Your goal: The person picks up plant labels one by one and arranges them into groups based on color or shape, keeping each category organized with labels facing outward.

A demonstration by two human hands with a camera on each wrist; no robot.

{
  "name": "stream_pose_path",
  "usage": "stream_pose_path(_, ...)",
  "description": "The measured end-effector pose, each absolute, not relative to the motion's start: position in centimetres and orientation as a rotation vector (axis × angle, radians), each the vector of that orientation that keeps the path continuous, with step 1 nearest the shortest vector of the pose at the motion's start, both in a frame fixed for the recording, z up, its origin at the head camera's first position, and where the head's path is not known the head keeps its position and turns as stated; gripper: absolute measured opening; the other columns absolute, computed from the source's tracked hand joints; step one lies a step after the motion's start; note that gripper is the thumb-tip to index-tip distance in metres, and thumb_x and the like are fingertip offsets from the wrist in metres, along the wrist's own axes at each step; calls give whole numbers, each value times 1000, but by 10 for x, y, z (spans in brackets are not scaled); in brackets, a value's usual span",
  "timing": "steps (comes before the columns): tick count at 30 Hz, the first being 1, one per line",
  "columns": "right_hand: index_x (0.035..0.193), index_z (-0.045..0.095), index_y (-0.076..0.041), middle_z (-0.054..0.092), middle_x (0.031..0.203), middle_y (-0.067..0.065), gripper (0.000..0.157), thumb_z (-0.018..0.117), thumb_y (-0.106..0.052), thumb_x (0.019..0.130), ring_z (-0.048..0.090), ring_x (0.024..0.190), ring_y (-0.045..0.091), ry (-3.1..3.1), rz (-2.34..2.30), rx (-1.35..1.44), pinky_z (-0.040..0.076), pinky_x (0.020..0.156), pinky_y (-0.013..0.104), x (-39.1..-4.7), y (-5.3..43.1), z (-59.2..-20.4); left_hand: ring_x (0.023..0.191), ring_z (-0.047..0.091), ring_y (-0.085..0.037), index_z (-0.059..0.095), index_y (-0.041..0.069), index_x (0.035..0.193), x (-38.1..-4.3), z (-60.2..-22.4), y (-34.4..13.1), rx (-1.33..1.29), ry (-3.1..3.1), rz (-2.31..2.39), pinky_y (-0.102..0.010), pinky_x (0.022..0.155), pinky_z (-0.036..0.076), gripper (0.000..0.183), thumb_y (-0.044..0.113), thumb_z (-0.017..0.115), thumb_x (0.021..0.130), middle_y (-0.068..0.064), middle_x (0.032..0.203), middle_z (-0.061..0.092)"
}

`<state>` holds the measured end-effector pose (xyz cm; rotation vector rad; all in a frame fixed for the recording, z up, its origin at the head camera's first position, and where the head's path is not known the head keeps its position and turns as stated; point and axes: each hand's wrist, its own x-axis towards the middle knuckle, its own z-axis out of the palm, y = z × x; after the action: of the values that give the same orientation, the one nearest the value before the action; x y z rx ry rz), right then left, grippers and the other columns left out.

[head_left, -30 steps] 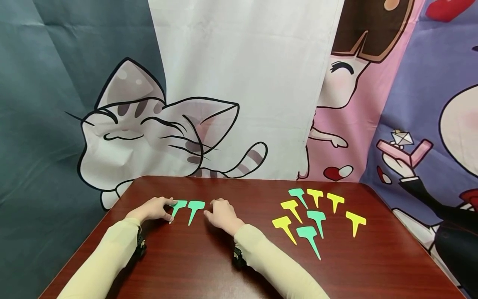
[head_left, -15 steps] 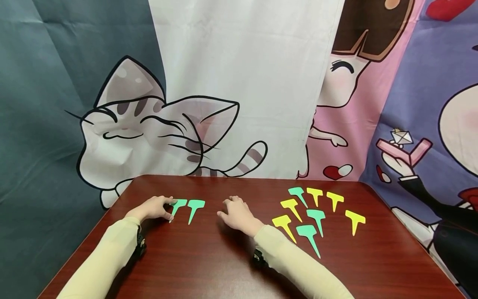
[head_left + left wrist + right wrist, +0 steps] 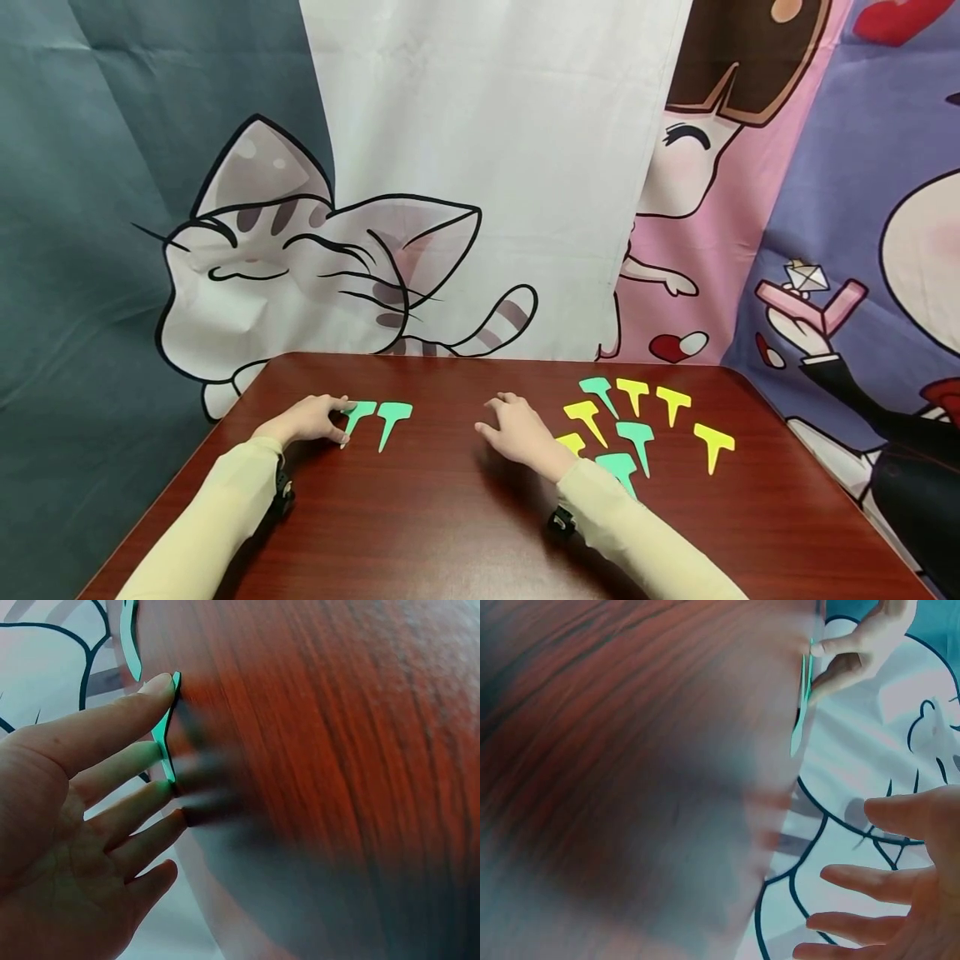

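At the left of the head view, my left hand [image 3: 303, 419] holds a green T-shaped plant label [image 3: 363, 410] on the table, with its thumb at the stem and fingertips at the head. The left wrist view shows this label [image 3: 163, 742] edge-on between thumb and fingers. A second green plant label [image 3: 393, 413] lies flat just to its right. My right hand [image 3: 517, 429] hovers over the table with fingers loosely spread and nothing in them, left of a group of yellow and green labels. In the right wrist view, my right hand's fingers [image 3: 877, 885] are apart.
Several plant labels lie scattered at the right, among them a yellow one [image 3: 714, 442] farthest right and a green one [image 3: 637, 435] mid-group. My right forearm partly covers two nearer ones. Behind the brown table [image 3: 360, 533] hangs a printed cartoon curtain [image 3: 495, 167].
My right hand has moved to the right, away from the two green labels toward the scattered group, its forearm now covering parts of two labels. My left hand stays at its label.
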<state>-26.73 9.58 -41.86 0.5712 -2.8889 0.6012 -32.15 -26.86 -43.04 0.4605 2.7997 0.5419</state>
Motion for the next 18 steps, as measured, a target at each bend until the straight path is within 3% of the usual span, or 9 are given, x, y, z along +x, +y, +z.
stream_pose_path(18, 117, 64, -2, 58, 125, 20, 40, 66, -31, 88, 54, 117, 36, -2862, 631, 375, 48, 92, 49, -256, 157, -416, 135, 25, -50, 52, 6, 137, -320, -431, -268, 431, 2786, 574, -60, 101, 35, 69, 25, 79, 76, -23, 148, 36)
